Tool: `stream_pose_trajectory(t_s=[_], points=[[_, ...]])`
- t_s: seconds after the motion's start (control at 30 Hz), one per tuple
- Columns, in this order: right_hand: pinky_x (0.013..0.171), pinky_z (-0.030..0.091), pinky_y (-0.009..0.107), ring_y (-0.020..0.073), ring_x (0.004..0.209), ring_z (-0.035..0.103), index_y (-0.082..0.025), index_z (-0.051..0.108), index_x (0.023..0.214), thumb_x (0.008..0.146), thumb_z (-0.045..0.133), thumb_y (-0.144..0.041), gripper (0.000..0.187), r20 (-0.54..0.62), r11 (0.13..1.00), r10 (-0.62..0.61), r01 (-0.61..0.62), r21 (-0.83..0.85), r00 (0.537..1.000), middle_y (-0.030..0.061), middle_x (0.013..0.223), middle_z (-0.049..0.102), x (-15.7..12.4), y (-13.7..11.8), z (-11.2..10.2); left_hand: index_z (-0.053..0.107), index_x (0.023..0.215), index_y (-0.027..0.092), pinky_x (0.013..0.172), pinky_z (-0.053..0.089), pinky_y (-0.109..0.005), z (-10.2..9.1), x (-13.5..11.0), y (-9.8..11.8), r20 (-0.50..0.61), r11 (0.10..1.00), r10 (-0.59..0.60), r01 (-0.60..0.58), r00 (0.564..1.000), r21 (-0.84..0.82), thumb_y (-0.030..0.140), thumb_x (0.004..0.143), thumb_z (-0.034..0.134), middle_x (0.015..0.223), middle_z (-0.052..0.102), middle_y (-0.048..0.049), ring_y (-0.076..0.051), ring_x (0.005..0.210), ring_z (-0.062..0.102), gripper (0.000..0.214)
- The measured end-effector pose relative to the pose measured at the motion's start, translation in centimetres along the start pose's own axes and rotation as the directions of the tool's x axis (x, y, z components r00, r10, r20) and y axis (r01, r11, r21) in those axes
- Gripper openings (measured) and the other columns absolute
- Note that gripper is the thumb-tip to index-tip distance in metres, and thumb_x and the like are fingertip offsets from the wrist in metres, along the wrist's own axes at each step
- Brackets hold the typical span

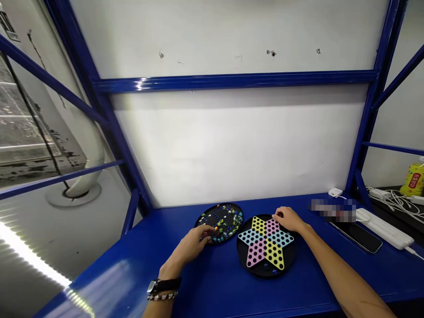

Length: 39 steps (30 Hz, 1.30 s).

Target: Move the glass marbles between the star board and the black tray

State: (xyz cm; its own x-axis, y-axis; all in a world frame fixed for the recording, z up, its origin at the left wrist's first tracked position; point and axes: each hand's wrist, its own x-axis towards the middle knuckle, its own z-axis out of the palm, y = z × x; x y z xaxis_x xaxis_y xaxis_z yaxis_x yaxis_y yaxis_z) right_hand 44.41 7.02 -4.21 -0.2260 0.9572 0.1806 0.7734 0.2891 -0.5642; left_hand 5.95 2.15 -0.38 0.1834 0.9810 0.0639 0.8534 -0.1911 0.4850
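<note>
My left hand reaches over the near left edge of a round black tray holding many glass marbles. Its thumb and index finger are apart, close to an orange marble. A star-shaped Chinese checkers board, with pink, yellow and light blue points and black holes, lies on a second round black tray. My right hand is at the far right of this board, fingers pinched at the tip of a pink point. Whatever is between those fingertips is hidden. Blue marbles lie on the tray below the board's near edge.
The blue table stands against a white wall with a blue metal frame. On the right lie a dark phone, a white power strip and a white charger. Beyond are tangled white cables and a yellow bottle.
</note>
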Motion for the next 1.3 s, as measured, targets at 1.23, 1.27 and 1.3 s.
stream_pose_trajectory(t_s=[1.23,1.27,1.3], points=[[0.065,0.036,0.026,0.0161,0.074,0.059,-0.020,0.062,0.072,0.089,0.053,-0.039,0.028,-0.004,0.999,-0.013,0.013,-0.035,1.000,0.0041,0.080,0.068,0.4,0.6,0.1,0.069,0.091,0.023,0.077,0.046,-0.031,1.0,-1.0,8.1,-0.099,0.976,0.182,-0.191,0.978,-0.101,0.044,0.087,0.052,0.095,0.072,-0.0026,-0.020,0.087,0.062,0.027],[0.065,0.036,0.026,0.0160,0.073,0.058,-0.020,0.062,0.072,0.089,0.053,-0.039,0.028,0.000,0.999,-0.010,0.010,-0.035,1.000,0.0040,0.080,0.068,0.4,0.5,0.1,0.069,0.092,0.023,0.075,0.046,-0.030,0.9,-1.4,9.4,-0.086,0.964,0.209,-0.220,0.974,-0.149,0.044,0.087,0.052,0.094,0.072,-0.0021,-0.020,0.086,0.062,0.028],[0.065,0.036,0.026,0.0158,0.072,0.058,-0.020,0.062,0.072,0.089,0.052,-0.039,0.028,0.003,0.999,-0.009,0.009,-0.036,1.000,0.0038,0.079,0.068,0.4,0.5,0.1,0.070,0.091,0.023,0.074,0.045,-0.029,0.9,-1.9,10.8,-0.052,0.949,0.246,-0.251,0.968,-0.190,0.044,0.087,0.053,0.093,0.072,-0.0015,-0.019,0.084,0.062,0.027]])
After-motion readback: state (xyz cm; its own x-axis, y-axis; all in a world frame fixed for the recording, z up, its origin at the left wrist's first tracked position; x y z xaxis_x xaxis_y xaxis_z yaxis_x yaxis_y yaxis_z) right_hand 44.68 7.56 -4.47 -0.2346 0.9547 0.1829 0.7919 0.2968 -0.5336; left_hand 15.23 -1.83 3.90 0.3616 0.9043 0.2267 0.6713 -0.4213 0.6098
